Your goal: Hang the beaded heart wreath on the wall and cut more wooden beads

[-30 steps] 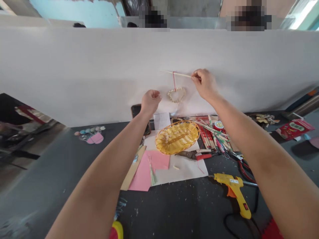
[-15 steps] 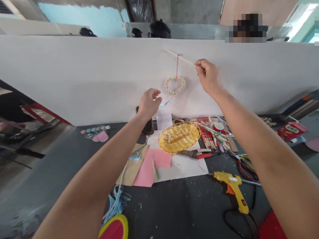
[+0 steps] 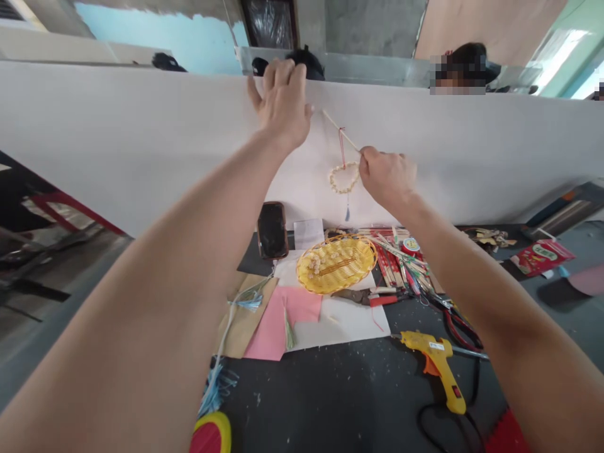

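My right hand [image 3: 387,179] grips the lower end of a thin pale wooden stick [image 3: 333,120], which slants up to the left. From the stick a red cord [image 3: 342,148] hangs in a loop, holding a heart-shaped ring of cream beads [image 3: 343,190]. A small blue tassel [image 3: 348,212] dangles beneath the ring. My fingers partly cover the ring's right side. My left hand [image 3: 284,104] is raised near the top of the white partition, fingers spread, holding nothing, left of the stick's tip.
A yellow woven basket [image 3: 358,267] with beads sits on the dark table, pliers [image 3: 384,301] before it. Nearby are a yellow glue gun [image 3: 436,362], a phone [image 3: 272,230], pink paper [image 3: 264,336] and a green tassel [image 3: 289,333]. The white partition [image 3: 189,119] stands behind; people show beyond it.
My left hand has risen from beside the tassel to the partition's top edge, its fingers spreading. My right hand has lowered slightly with the stick, and the tassel now hangs straight down.
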Action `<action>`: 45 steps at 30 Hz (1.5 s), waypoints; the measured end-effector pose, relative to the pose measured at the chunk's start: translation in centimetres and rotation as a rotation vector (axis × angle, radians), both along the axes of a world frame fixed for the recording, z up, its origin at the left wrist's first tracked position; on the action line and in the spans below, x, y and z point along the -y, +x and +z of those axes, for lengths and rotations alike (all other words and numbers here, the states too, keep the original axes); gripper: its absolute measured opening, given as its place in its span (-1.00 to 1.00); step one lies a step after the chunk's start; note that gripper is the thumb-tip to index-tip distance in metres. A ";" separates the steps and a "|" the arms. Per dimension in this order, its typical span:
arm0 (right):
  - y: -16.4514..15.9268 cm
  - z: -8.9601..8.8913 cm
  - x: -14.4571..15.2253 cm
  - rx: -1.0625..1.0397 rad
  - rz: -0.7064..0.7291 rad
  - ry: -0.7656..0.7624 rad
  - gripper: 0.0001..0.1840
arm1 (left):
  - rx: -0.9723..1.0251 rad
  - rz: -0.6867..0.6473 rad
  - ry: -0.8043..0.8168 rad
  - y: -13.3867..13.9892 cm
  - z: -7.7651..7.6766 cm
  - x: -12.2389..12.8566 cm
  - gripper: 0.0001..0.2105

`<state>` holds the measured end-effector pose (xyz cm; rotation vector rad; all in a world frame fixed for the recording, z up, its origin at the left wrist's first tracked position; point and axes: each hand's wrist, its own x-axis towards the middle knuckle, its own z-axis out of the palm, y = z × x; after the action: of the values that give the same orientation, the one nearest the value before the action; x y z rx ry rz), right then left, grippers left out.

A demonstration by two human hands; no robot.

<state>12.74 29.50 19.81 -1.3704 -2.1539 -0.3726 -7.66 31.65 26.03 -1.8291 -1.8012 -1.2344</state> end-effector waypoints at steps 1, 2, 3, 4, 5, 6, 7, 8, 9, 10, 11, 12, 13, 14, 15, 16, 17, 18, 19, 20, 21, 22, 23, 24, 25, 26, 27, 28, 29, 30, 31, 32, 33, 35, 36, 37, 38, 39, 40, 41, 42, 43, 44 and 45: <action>-0.3 0.0 0.2 -0.002 0.003 -0.010 -0.69 | -0.028 0.037 -0.018 0.3 0.5 -0.2 -0.56; -0.5 0.0 0.4 -0.009 0.007 -0.024 -0.69 | -0.050 0.070 -0.032 0.5 0.9 -0.3 -0.60; -0.8 -0.1 0.5 -0.022 0.015 -0.042 -0.71 | -0.066 0.094 -0.044 0.6 1.2 -0.3 -0.63; -1.0 -0.1 0.7 -0.044 0.026 -0.064 -0.72 | -0.073 0.109 -0.049 0.7 1.4 -0.3 -0.63; -1.2 -0.2 0.8 -0.074 0.045 -0.087 -0.73 | -0.075 0.115 -0.044 0.8 1.5 -0.2 -0.61; -1.4 -0.3 0.8 -0.111 0.072 -0.112 -0.74 | -0.072 0.117 -0.038 0.8 1.5 -0.1 -0.58; -1.6 -0.3 0.9 -0.153 0.106 -0.135 -0.75 | -0.068 0.119 -0.029 0.9 1.5 0.0 -0.55; -1.8 -0.3 0.9 -0.197 0.145 -0.157 -0.74 | -0.061 0.119 -0.017 0.9 1.4 0.1 -0.53; -1.9 -0.3 0.9 -0.239 0.188 -0.177 -0.74 | -0.048 0.119 -0.005 1.0 1.3 0.1 -0.52; -2.1 -0.3 0.9 -0.277 0.228 -0.194 -0.72 | -0.037 0.120 0.006 1.1 1.3 0.1 -0.52; -2.2 -0.2 0.9 -0.308 0.261 -0.207 -0.71 | -0.029 0.120 0.011 1.2 1.2 0.1 -0.52; -2.4 -0.1 0.9 -0.332 0.284 -0.218 -0.69 | -0.025 0.119 0.010 1.3 1.2 0.1 -0.54; -2.5 -0.1 0.9 -0.349 0.297 -0.228 -0.67 | -0.023 0.116 0.008 1.5 1.2 0.1 -0.55; -2.5 0.0 0.8 -0.359 0.302 -0.235 -0.66 | -0.022 0.113 0.002 1.6 1.2 0.1 -0.56; -2.5 0.0 0.8 -0.364 0.303 -0.240 -0.65 | -0.026 0.110 -0.006 1.6 1.2 0.2 -0.56; -2.5 -0.1 0.7 -0.367 0.302 -0.243 -0.64 | -0.031 0.110 -0.012 1.6 1.2 0.2 -0.56; -2.4 -0.2 0.6 -0.367 0.301 -0.244 -0.64 | -0.039 0.111 -0.015 1.6 1.2 0.2 -0.55; -2.2 -0.3 0.5 -0.367 0.299 -0.246 -0.63 | -0.050 0.114 -0.014 1.5 1.2 0.2 -0.55; -1.9 -0.4 0.3 -0.367 0.297 -0.247 -0.63 | -0.064 0.115 -0.014 1.4 1.2 0.2 -0.55; -1.6 -0.5 0.1 -0.370 0.293 -0.248 -0.64 | -0.075 0.114 -0.019 1.3 1.1 0.3 -0.56; -1.3 -0.7 -0.1 -0.373 0.286 -0.253 -0.64 | -0.082 0.107 -0.024 1.2 1.1 0.4 -0.56; -0.9 -0.8 -0.4 -0.376 0.278 -0.260 -0.65 | -0.086 0.094 -0.032 1.1 1.1 0.6 -0.55; -0.6 -1.0 -0.7 -0.378 0.270 -0.268 -0.65 | -0.092 0.074 -0.047 1.1 1.0 0.8 -0.55; -0.3 -1.1 -1.0 -0.378 0.265 -0.276 -0.65 | -0.096 0.055 -0.059 1.1 1.0 1.1 -0.54; -0.1 -1.3 -1.3 -0.373 0.263 -0.282 -0.65 | -0.098 0.041 -0.068 1.1 0.9 1.5 -0.52; 0.1 -1.6 -1.7 -0.363 0.263 -0.286 -0.65 | -0.095 0.037 -0.070 1.2 0.8 2.0 -0.48; 0.2 -1.8 -2.0 -0.351 0.267 -0.289 -0.65 | -0.087 0.044 -0.062 1.3 0.5 2.5 -0.45; 0.3 -2.1 -2.3 -0.339 0.275 -0.290 -0.65 | -0.069 0.060 -0.047 1.3 0.1 3.0 -0.43; 0.3 -2.4 -2.5 -0.330 0.286 -0.292 -0.66 | -0.043 0.080 -0.025 1.3 -0.5 3.6 -0.43; 0.3 -2.8 -2.7 -0.321 0.301 -0.300 -0.66 | -0.016 0.097 0.005 1.2 -1.4 4.1 -0.47; 0.3 -3.0 -2.7 -0.315 0.317 -0.312 -0.66 | 0.026 0.107 0.022 0.9 -2.4 4.6 -0.53; 0.3 -3.3 -2.7 -0.312 0.334 -0.325 -0.66 | 0.072 0.098 0.038 0.6 -3.7 5.0 -0.58; 0.3 -3.5 -2.6 -0.311 0.350 -0.341 -0.66 | 0.125 0.078 0.056 0.3 -5.1 5.3 -0.65; 0.4 -3.7 -2.2 -0.316 0.371 -0.375 -0.66 | 0.197 -0.014 0.002 -0.3 -8.1 5.9 -0.78; 0.4 -3.7 -1.9 -0.323 0.382 -0.390 -0.67 | 0.213 -0.080 -0.063 -0.4 -9.5 6.1 -0.83; 0.4 -3.7 -1.7 -0.332 0.396 -0.406 -0.67 | 0.214 -0.141 -0.133 -0.4 -10.7 6.4 -0.84; 0.5 -3.6 -1.4 -0.341 0.414 -0.423 -0.68 | 0.222 -0.182 -0.185 -0.2 -11.7 6.6 -0.82; 0.6 -3.6 -1.1 -0.350 0.433 -0.437 -0.69 | 0.241 -0.226 -0.231 0.2 -12.5 6.8 -0.79; 0.7 -3.5 -0.8 -0.357 0.452 -0.451 -0.70 | 0.265 -0.271 -0.266 0.7 -13.0 7.0 -0.76; 0.8 -3.4 -0.6 -0.363 0.472 -0.466 -0.70 | 0.293 -0.319 -0.293 1.3 -13.3 7.2 -0.73; 0.9 -3.3 -0.3 -0.369 0.486 -0.480 -0.71 | 0.324 -0.369 -0.318 1.9 -13.3 7.4 -0.71; 1.0 -3.2 0.0 -0.373 0.493 -0.493 -0.71 | 0.356 -0.418 -0.338 2.5 -13.2 7.6 -0.70; 1.0 -3.1 0.3 -0.376 0.494 -0.501 -0.72 | 0.388 -0.460 -0.356 3.0 -13.1 7.7 -0.70; 1.1 -3.0 0.6 -0.375 0.493 -0.507 -0.72 | 0.417 -0.494 -0.370 3.5 -12.9 7.9 -0.70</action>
<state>13.84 28.93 16.79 -0.9810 -2.2325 0.6069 -4.19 23.78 13.13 -2.4848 -1.9566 -1.6439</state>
